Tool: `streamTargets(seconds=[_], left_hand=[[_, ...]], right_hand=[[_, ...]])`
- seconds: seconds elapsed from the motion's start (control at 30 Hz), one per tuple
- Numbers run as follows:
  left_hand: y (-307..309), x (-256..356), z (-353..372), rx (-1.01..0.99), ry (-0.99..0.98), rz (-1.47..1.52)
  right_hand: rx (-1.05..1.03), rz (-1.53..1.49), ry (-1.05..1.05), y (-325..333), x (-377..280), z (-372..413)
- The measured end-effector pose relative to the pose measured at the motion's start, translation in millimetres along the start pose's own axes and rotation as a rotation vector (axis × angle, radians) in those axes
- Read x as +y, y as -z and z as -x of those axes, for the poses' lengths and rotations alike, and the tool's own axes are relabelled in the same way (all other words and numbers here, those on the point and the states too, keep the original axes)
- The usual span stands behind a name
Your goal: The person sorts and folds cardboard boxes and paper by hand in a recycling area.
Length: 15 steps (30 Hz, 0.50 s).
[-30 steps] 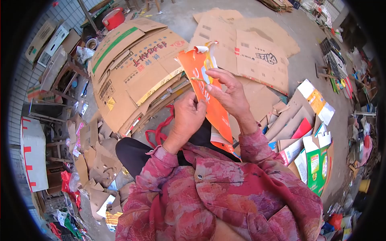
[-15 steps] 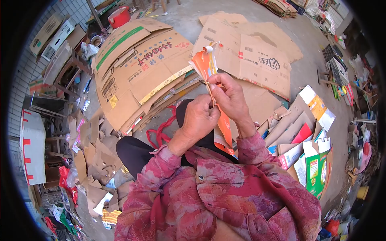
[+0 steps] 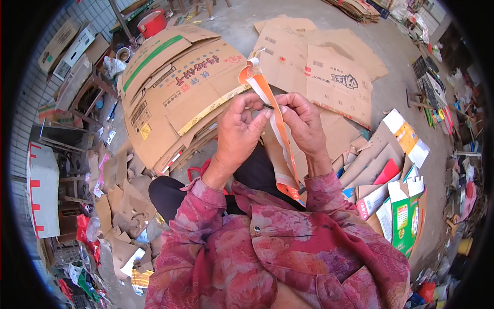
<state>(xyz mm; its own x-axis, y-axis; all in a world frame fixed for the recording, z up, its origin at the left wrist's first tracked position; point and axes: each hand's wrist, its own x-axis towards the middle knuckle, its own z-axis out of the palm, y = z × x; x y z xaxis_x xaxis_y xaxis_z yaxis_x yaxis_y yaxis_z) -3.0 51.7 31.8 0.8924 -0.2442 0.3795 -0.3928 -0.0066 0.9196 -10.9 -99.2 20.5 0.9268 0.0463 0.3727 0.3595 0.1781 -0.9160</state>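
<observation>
An orange and white strip (image 3: 278, 126) hangs lengthwise between my two hands, its curled top above them and its lower end near my lap. My left hand (image 3: 240, 131) is closed with thumb and fingertips on a small dark piece (image 3: 267, 106) at the strip's left edge. On the other side, my right hand (image 3: 303, 123) pinches the strip between thumb and fingers. What the dark piece is, I cannot make out.
Stacked flattened cardboard (image 3: 180, 87) lies ahead on the left, more flat cardboard (image 3: 334, 77) ahead on the right. Folded boxes, one a green carton (image 3: 404, 219), stand at my right. Torn cardboard scraps (image 3: 131, 206) lie at my left. A red container (image 3: 152, 22) is farther back.
My left hand has turned and moved up and left, showing its thumb and fingers. The strip has opened out between the hands, and the dark piece shows more clearly.
</observation>
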Motion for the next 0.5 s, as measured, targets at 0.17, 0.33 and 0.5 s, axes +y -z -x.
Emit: streamTargets(seconds=[0.17,0.33,0.5], left_hand=[[-12.1,-7.4,5.7,0.263,-0.148,-0.058],[-9.1,2.3,0.5,0.138,-0.266,-0.284],[-7.3,4.4,-2.8,0.126,-0.312,-0.365]], right_hand=[[-0.007,0.017,0.021,-1.2,-2.5,1.0],[-0.01,-0.008,-0.006,1.9,-1.3,1.3],[-0.025,-0.04,0.0,3.0,-0.9,0.5]])
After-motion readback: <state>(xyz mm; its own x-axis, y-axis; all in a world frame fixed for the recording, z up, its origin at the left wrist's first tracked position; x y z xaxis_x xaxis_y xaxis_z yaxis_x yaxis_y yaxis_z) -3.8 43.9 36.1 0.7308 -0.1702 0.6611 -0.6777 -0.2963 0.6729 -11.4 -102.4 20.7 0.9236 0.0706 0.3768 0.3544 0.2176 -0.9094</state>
